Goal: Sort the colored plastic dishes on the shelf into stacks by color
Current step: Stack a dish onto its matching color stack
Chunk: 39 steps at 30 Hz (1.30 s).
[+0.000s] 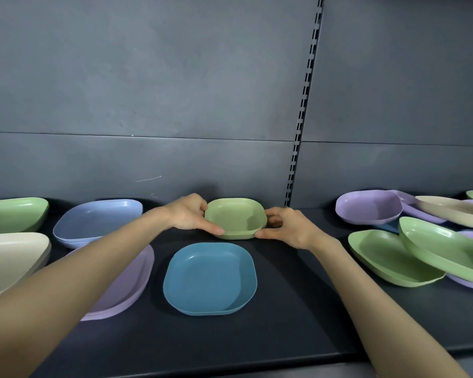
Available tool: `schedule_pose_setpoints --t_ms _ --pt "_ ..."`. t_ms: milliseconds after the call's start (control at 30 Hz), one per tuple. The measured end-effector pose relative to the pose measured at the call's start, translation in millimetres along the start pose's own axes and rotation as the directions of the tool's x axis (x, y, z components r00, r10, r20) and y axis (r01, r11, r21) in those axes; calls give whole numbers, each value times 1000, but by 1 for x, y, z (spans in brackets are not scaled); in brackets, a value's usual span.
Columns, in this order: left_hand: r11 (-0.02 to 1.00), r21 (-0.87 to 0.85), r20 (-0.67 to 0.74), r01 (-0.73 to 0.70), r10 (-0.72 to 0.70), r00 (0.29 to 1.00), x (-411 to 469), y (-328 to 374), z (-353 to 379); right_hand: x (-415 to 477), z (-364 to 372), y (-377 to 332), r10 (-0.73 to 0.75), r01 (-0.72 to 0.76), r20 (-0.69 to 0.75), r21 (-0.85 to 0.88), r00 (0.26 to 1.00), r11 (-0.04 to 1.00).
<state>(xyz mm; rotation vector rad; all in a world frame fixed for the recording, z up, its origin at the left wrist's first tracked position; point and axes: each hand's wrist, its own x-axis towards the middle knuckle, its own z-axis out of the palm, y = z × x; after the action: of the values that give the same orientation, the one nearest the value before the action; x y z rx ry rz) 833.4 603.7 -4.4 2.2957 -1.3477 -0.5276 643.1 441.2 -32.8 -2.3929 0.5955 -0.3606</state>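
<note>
A stack of several light green dishes [235, 218] stands at the back middle of the dark shelf [284, 323]. My left hand [187, 214] grips its left side, thumb along the front rim. My right hand [284, 226] grips its right side. In front of it lies a teal blue dish stack [210, 279]. To the left are a light blue stack [99, 221], a purple stack [126, 285] partly under my left arm, a beige stack [11, 257] and a green dish [14, 214].
On the right lie loose dishes in a heap: a purple one [367, 205], two green ones [391, 259] [443, 248], a beige one [448, 211] and more purple beneath. The grey back panel [175, 91] with a slotted upright [302, 118] closes the shelf behind.
</note>
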Motion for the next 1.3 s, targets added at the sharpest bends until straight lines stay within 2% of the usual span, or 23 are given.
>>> schedule_pose_setpoints --t_ms 100,200,367,500,667,867,1000,1133,1233,1300 --pt "988 150 -69 -15 26 997 -4 10 -6 -3 -8 -9 9 -7 10 -178 1000 984" --pt "953 288 -130 -99 141 981 -10 33 -13 -11 -28 -20 41 -39 -1 -346 999 938" --pt "856 463 -116 -229 314 942 -20 85 -20 -36 -81 -35 9 -61 -108 -485 994 872" --pt "763 584 -120 -277 418 900 -29 131 -18 -63 -125 -35 1 -100 -186 -520 983 848" --pt "726 612 -141 -315 491 859 -36 184 3 -108 -173 -16 -30 -122 -268 -530 963 839" --pt "756 575 -178 -311 487 855 -42 246 53 -162 -219 30 -76 -107 -290 -567 954 817" --pt "794 529 -203 -300 462 863 -53 281 94 -196 -242 68 -74 -96 -261 -584 963 806" --pt "830 488 -217 -272 417 883 -62 295 135 -215 -252 101 -51 -59 -172 -579 984 813" --pt "845 480 -201 -236 368 908 -64 301 151 -223 -255 117 -43 -31 -109 -595 993 803" --pt "869 440 -206 -226 343 916 -60 305 155 -227 -255 127 -54 -23 -117 -569 992 822"
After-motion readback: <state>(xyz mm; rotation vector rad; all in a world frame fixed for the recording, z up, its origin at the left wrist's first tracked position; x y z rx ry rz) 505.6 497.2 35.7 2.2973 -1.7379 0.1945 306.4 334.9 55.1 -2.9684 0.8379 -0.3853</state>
